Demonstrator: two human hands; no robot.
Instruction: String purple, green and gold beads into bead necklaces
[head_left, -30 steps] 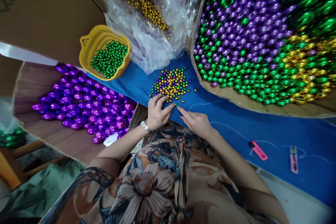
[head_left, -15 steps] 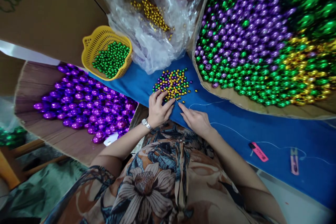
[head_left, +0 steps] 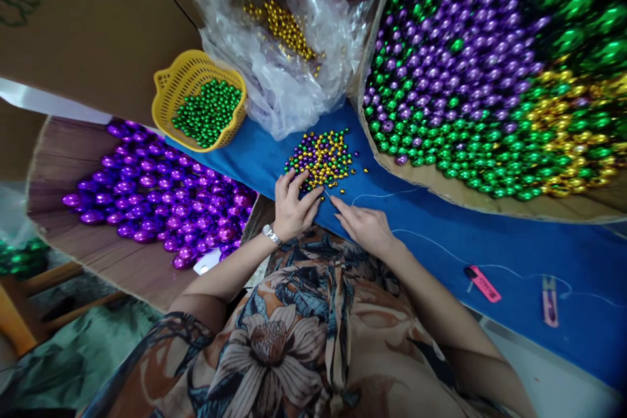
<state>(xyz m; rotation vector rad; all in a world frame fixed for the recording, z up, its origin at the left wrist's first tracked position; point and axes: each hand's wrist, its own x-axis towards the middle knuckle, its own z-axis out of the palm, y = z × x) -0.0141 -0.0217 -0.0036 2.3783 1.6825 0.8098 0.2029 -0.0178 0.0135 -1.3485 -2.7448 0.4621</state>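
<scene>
Left hand (head_left: pixel 296 206) at the near edge of the mixed beads (head_left: pixel 321 157), right hand (head_left: pixel 365 228) close by.
From the left, shiny purple baubles (head_left: pixel 161 192) fill an open carton beside a yellow basket (head_left: pixel 169 88) of green beads (head_left: pixel 206 112); the left hand is half-spread, two fingertips against the pile's near side, forefinger and thumb close together, though whether they grip a bead I cannot tell; the green, gold and purple heap lies just beyond it on the blue tabletop (head_left: pixel 441 225), below a clear bag (head_left: pixel 289 101); the right hand is narrowed, its fingertips near the left's and just short of the heap, a thin pale line at their ends too fine to tell if pinched; farther right lie white thread (head_left: pixel 383 196), a bead-filled carton (head_left: pixel 416 173), a pink-cased tool (head_left: pixel 484 283) and small snips (head_left: pixel 549 304).
</scene>
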